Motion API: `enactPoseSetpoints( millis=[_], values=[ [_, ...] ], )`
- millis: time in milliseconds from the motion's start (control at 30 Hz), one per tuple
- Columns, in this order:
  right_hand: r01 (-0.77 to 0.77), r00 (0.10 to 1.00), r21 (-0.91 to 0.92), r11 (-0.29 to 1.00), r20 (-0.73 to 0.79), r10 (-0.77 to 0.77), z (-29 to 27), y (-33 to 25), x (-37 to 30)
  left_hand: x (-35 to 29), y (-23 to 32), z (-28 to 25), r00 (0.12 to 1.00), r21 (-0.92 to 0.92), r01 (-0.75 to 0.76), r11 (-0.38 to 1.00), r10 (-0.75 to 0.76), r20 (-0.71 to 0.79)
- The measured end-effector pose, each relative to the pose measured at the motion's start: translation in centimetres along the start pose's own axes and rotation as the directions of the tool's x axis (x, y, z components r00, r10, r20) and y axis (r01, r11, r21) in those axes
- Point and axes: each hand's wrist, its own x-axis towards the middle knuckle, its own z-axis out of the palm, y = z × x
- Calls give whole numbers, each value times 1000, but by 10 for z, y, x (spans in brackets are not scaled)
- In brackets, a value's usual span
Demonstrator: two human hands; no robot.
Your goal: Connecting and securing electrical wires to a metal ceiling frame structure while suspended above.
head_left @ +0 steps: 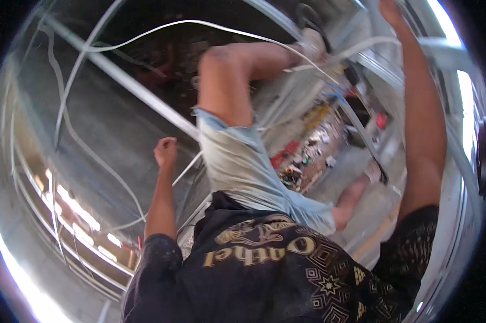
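Head view: left hand (166,151) fisted near white cable (119,183), right hand (391,12) on metal bar (442,46)

1. The left hand (166,152) is closed in a fist beside a slanted metal bar (146,94).
2. The right hand (392,13) reaches up to a metal frame rail (442,46) at the top edge; its grip is unclear.
3. A white cable (200,24) arcs above the raised knee (221,64).
4. Light blue shorts (243,167) and a black patterned shirt (275,269) fill the lower middle.

Scattered floor debris (313,153) (far below)
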Motion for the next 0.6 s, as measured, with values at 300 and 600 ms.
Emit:
enactPoseSetpoints(
  millis=[300,600],
  values=[
    [-117,989,-682,722,-11,150,-3,22,19,0,0,24,980,-78,72,994,-56,192],
    [-443,830,243,863,-252,498,-22,-49,7,-14,20,29,979,11,-34,999,31,201]
  ],
)
